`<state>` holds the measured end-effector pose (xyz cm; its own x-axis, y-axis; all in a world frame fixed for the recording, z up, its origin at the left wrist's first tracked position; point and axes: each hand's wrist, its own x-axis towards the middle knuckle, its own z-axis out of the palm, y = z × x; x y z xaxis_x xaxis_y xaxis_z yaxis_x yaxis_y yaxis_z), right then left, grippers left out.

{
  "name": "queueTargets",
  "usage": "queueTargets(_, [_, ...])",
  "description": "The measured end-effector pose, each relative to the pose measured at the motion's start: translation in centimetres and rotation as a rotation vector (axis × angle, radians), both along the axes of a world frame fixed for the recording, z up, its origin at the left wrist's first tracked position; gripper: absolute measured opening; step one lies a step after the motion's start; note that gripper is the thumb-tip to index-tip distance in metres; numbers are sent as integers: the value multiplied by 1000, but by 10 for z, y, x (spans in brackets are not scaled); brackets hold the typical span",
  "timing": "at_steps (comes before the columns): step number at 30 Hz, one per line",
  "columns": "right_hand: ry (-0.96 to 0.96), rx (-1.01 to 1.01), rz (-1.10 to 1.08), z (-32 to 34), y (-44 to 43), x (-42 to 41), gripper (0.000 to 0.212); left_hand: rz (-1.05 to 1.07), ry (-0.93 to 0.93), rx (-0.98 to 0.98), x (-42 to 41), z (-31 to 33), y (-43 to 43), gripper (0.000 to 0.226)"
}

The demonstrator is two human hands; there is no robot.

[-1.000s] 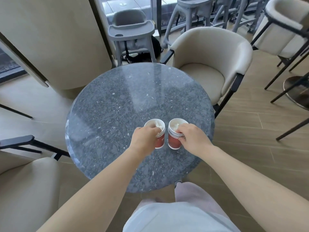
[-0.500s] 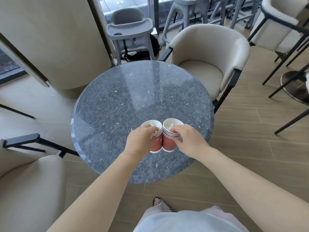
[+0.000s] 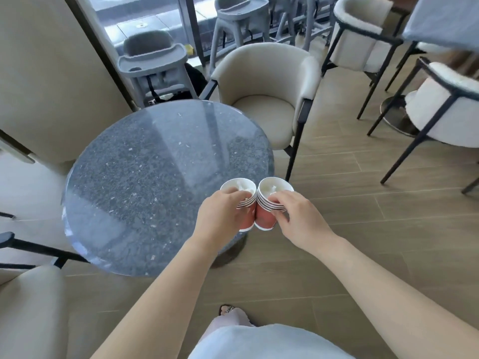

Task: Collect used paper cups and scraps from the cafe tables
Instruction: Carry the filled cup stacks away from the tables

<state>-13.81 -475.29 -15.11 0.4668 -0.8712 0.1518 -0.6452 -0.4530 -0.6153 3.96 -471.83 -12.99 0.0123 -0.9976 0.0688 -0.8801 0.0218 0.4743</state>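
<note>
A round grey speckled stone desk (image 3: pixel 155 177) stands on a wood-plank floor (image 3: pixel 363 229), with seating close around it. One beige armchair (image 3: pixel 264 99) is just beyond its far right edge and another beige chair (image 3: pixel 28 307) at its near left. Two grey high chairs (image 3: pixel 155 66) (image 3: pixel 241 14) wait behind, and two white fleecy chairs (image 3: pixel 360 35) (image 3: pixel 445 107) stand well apart on the right.

There are two stacks of nested red paper cups, held side by side and touching over the desk's right rim. The left hand (image 3: pixel 223 213) curls its fingers round the left stack (image 3: pixel 246 221). The right hand (image 3: pixel 298 218) pinches the right stack (image 3: pixel 267 218) near its rims. Each stack holds several cups, with a white crumpled scrap (image 3: pixel 242 187) (image 3: pixel 273 189) inside the top one.
</note>
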Motion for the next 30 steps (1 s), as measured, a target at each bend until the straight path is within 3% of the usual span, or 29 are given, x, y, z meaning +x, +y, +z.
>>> queueTargets(16, [-29, -62, -438, 21, 152, -317, 21, -395, 12, -69, -320, 16, 81, 27])
queueTargets(21, [-49, -99, -571, 30, 199, -385, 17, -512, -94, 10, -399, 17, 99, 29])
queueTargets(30, [-54, -66, -810, 30, 247, -476, 15, -771, -117, -9, -507, 30, 110, 24])
